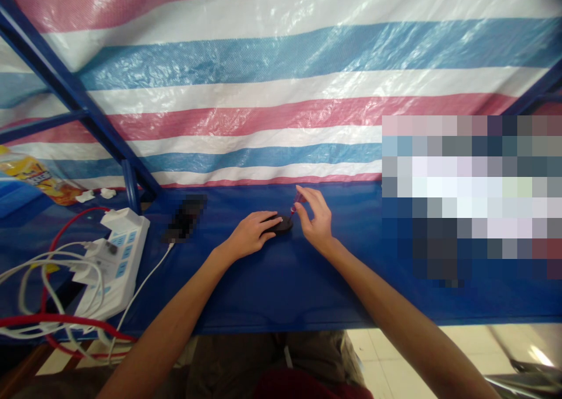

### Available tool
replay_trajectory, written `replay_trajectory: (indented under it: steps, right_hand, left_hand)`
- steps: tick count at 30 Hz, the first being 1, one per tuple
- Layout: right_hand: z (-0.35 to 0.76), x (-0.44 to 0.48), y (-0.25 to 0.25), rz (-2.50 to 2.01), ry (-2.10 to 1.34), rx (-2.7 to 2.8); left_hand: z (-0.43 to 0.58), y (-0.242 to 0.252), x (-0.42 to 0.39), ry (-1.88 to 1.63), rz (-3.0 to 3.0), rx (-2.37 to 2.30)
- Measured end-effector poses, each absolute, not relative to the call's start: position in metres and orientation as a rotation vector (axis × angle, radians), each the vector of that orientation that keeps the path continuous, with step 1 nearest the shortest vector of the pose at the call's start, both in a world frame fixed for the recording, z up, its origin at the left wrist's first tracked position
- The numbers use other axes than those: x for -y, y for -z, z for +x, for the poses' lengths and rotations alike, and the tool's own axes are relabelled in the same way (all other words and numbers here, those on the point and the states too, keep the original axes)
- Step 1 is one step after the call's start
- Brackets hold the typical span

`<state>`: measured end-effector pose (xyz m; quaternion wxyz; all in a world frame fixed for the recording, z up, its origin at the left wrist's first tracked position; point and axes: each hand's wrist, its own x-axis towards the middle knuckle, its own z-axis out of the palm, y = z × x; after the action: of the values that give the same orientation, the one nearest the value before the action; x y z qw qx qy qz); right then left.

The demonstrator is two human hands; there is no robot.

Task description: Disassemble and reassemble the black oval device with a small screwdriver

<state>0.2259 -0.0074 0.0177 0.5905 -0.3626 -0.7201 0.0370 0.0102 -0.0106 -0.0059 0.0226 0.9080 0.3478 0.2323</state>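
Note:
A black, rounded oval thing shaped like a computer mouse (284, 225) lies on the blue tabletop. My left hand (251, 234) is closed on its left side, with the thumb at the near edge and the fingers along the far edge and top. In my right hand (317, 216) a small screwdriver (294, 207) with a red, see-through handle is pinched between thumb and fingers. It stands nearly upright, its tip down at the right end of the mouse. Whether the tip sits in a screw is too small to tell.
Left of my hands lies a dark, blurred phone (184, 218) on a white cable. Beyond it are a white power strip (132, 258), tangled red and white cables and a yellow-labelled bottle (41, 176). A striped plastic sheet (263, 118) hangs behind. The right side is pixelated.

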Motion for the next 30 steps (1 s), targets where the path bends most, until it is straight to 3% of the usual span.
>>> replay_trajectory:
  steps: [30]
  right_hand:
    - [0.2258, 0.0083, -0.0188, -0.84, -0.081, 1.684]
  left_hand:
    - [0.0096, 0.0058, 0.0106, -0.703, 2.803, -1.089]
